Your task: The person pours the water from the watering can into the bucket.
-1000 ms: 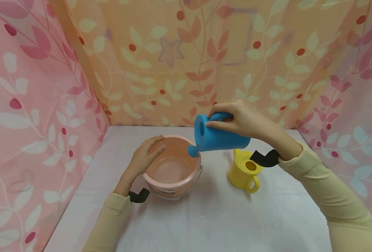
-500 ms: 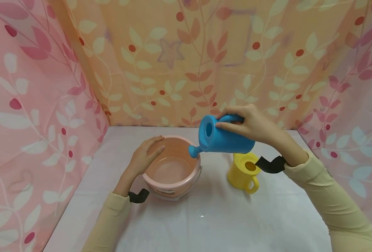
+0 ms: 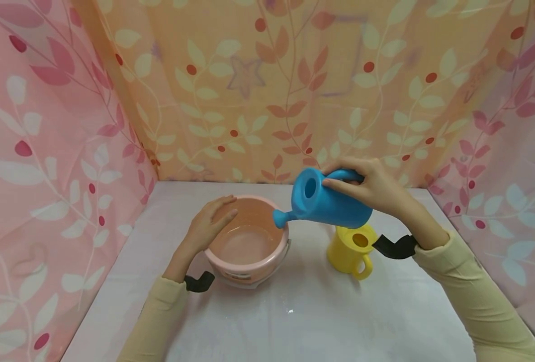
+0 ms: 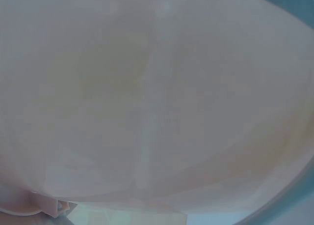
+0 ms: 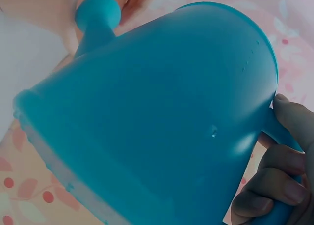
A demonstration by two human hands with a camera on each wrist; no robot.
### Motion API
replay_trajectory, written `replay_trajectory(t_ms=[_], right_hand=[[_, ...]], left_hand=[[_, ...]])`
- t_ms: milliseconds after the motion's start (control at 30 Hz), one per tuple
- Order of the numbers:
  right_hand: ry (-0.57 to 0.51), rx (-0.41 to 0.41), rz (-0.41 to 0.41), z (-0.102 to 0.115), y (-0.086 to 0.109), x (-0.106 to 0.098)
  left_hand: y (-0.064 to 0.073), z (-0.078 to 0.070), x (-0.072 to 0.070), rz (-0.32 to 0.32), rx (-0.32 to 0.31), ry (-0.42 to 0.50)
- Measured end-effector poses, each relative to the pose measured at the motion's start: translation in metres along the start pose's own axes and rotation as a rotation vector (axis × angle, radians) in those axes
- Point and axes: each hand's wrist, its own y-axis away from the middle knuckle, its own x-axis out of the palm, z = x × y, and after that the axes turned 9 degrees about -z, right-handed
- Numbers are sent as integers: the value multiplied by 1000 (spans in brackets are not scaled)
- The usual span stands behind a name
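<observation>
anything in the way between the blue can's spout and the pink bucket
Nothing visible: in the head view the spout overlaps the pink bucket. The left hand is at its opposite side; the yellow can stands apart.

Both arms (image 3: pixel 154 322) reach forward, pale yellow cuffs (image 3: pixel 172 291) ending just behind the wrists (image 3: pixel 179 264). The left hand (image 3: pixel 204 226) holds a relaxed pose, fingers loosely extended, its thumb (image 3: pixel 227 218) spread apart on the side facing the other hand. Across from it, the raised right hand (image 3: pixel 371 186) grips with curled fingers (image 5: pixel 274 181), its thumb pointing toward the left hand, forearm (image 3: pixel 471 286) angling down behind.
</observation>
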Motion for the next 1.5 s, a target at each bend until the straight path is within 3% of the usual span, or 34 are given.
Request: replay_trajectory(t_ms=[867,1233,1500], right_hand=[[20,154,-186,-27,38,-4],[-109,202,-279,-46,53,-4],[-157,331,-343,-59,72,-2]], left_hand=[[-1,-1,-1,-6,1,-4],[0,-1,-1,-10,1,11],[2,-1,2,-4,-14,25]])
